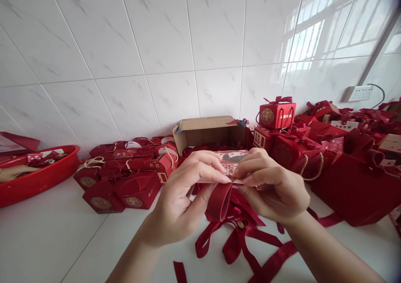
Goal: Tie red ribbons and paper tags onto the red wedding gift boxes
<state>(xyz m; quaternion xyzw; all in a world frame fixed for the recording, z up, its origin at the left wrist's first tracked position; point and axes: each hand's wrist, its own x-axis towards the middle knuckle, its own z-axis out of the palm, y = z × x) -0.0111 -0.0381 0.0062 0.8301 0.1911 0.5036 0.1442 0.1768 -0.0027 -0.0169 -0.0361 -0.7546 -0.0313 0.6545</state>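
Observation:
In front of me both hands meet at the near edge of a printed gift box (230,156) with a dark-haired figure on its face. My left hand (184,199) pinches a wide red ribbon (219,203), folded into a loop that hangs below the fingertips. My right hand (278,187) is closed too, thumb and fingers pressed together at the same edge beside the loop. Fingers hide the exact spot where ribbon and box meet. Beneath them, loose dark red ribbons (233,249) spread across the white tabletop (125,249).
An opened cardboard carton (206,126) stands against the tiled wall. Red gift boxes (138,191) cluster at left, with more boxes (277,116) and a large red bag (351,191) at right. Another person's hand (14,173) reaches into a red basin (37,182).

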